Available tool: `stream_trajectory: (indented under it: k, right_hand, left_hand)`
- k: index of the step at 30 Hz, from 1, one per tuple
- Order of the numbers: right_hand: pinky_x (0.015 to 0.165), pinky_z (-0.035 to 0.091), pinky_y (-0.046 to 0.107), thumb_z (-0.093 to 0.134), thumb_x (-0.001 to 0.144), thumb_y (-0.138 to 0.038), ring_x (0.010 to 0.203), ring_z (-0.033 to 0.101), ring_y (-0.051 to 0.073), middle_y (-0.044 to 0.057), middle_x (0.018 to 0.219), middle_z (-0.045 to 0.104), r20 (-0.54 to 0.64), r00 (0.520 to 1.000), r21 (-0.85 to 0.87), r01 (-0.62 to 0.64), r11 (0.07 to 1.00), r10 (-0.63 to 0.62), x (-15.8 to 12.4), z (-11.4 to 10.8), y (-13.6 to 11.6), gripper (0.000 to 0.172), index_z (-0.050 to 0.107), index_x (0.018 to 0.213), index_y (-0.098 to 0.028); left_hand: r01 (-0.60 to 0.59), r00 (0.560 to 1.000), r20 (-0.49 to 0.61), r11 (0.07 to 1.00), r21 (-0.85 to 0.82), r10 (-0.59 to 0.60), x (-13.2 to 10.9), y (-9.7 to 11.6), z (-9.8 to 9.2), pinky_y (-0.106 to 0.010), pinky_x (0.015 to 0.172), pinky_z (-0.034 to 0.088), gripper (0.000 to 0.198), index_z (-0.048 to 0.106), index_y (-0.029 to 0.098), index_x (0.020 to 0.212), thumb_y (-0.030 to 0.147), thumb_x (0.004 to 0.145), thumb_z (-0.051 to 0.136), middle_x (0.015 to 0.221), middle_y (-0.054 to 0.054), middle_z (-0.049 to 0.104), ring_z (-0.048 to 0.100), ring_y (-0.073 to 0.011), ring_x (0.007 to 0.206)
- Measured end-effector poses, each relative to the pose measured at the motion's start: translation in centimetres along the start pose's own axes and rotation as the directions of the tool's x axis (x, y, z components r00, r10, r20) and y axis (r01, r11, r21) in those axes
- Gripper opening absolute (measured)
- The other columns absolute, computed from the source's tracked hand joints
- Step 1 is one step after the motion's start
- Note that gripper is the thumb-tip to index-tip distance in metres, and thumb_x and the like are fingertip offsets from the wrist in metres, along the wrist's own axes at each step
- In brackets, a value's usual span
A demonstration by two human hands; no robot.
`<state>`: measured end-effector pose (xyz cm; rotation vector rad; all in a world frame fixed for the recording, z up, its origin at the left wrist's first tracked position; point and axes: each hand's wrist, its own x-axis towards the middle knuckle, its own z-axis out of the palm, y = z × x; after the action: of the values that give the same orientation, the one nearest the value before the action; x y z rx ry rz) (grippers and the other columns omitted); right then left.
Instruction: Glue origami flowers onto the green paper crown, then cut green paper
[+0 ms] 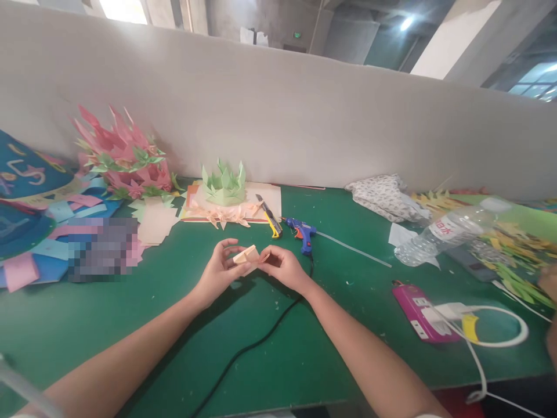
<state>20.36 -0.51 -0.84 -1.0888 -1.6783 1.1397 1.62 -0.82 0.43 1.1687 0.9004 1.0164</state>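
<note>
Between my two hands is a small folded piece of pale orange paper (246,255), held just above the green table. My left hand (221,264) grips it from the left, thumb in front and fingers behind. On the right, my right hand (281,267) pinches its other end, with the fingertips close together. Beyond the hands, a yellow-and-black utility knife (270,216) rests partly on a stack of paper sheets (272,197). A blue hot glue gun (302,233) with a long glue stick lies to its right. On the stack sit a green paper crown (224,184) and several peach paper pieces (221,215).
Pink paper crowns (130,157) and blue hats (30,174) crowd the left. At right are a plastic bottle (444,232), a magenta power strip (424,313) with a white cable, a patterned cloth (385,196) and yellow-green paper strips (517,255). A black cord (252,346) crosses the table (174,360).
</note>
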Motion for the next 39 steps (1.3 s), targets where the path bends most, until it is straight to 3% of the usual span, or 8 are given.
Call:
stream_trajectory:
  k: [4, 8, 12, 23, 31, 39]
  right_hand:
    - [0.061, 0.045, 0.025, 0.062, 0.076, -0.037, 0.064, 0.053, 0.013, 0.000, 0.075, 0.059, -0.101, 0.995, -0.029, -0.014, 0.999, 0.011, 0.0, 0.4, 0.0, 0.020, 0.057, 0.084, -0.019]
    - [0.067, 0.047, 0.027, 0.060, 0.078, -0.036, 0.078, 0.057, 0.016, 0.004, 0.086, 0.063, -0.092, 0.994, -0.101, 0.043, 0.994, -0.052, -0.2, 1.0, -0.7, 0.019, 0.061, 0.085, -0.019]
    - [0.059, 0.046, 0.024, 0.059, 0.078, -0.037, 0.079, 0.058, 0.016, 0.005, 0.091, 0.063, -0.125, 0.991, -0.146, 0.038, 0.988, -0.057, -0.4, 1.5, -1.1, 0.021, 0.061, 0.088, -0.019]
    - [0.069, 0.049, 0.029, 0.062, 0.077, -0.032, 0.077, 0.060, 0.017, 0.005, 0.082, 0.066, -0.170, 0.984, -0.127, 0.038, 0.991, -0.059, -0.3, 1.7, -0.8, 0.013, 0.064, 0.076, -0.019]
    - [0.070, 0.048, 0.031, 0.062, 0.076, -0.031, 0.079, 0.060, 0.018, 0.006, 0.083, 0.067, -0.159, 0.986, -0.161, 0.030, 0.986, -0.056, -0.2, 1.6, -0.5, 0.013, 0.065, 0.075, -0.018]
    - [0.061, 0.046, 0.026, 0.058, 0.079, -0.025, 0.080, 0.059, 0.018, 0.006, 0.085, 0.065, -0.114, 0.990, -0.226, 0.053, 0.973, -0.081, -0.2, 1.7, -0.8, 0.010, 0.064, 0.076, -0.018]
  left_hand:
    - [0.043, 0.998, 0.035, 0.999, 0.014, -0.043, -0.1, 0.0, 0.3, -0.027, 0.070, 0.048, 0.061, 0.033, 0.023, 0.111, 0.028, 0.064, 0.072, 0.102, -0.003, 0.057, 0.062, -0.0122, 0.076]
    - [0.037, 0.999, -0.025, 0.993, 0.116, -0.034, 0.0, -0.1, 0.2, -0.023, 0.061, 0.046, 0.046, 0.041, 0.019, 0.101, 0.033, 0.067, 0.069, 0.083, 0.001, 0.061, 0.059, -0.0095, 0.064]
    - [0.022, 0.999, -0.045, 0.981, 0.194, -0.014, 0.2, -0.6, -0.1, -0.020, 0.052, 0.041, 0.033, 0.046, 0.018, 0.084, 0.037, 0.069, 0.067, 0.070, 0.003, 0.058, 0.055, -0.0086, 0.056]
    - [-0.018, 0.998, -0.063, 0.982, 0.187, 0.030, 0.2, -1.2, -0.3, -0.025, 0.061, 0.047, 0.049, 0.040, 0.021, 0.104, 0.035, 0.067, 0.068, 0.081, 0.001, 0.063, 0.062, -0.0133, 0.065]
    - [-0.024, 0.998, -0.049, 0.963, 0.270, 0.039, 0.2, -1.1, -0.5, -0.028, 0.066, 0.048, 0.040, 0.049, 0.019, 0.098, 0.036, 0.067, 0.068, 0.087, -0.003, 0.067, 0.064, -0.0163, 0.072]
    - [-0.009, 0.996, -0.080, 0.926, 0.378, 0.042, 0.0, -0.8, -0.4, -0.024, 0.058, 0.046, 0.031, 0.061, 0.016, 0.081, 0.041, 0.064, 0.068, 0.072, -0.001, 0.067, 0.061, -0.0164, 0.066]
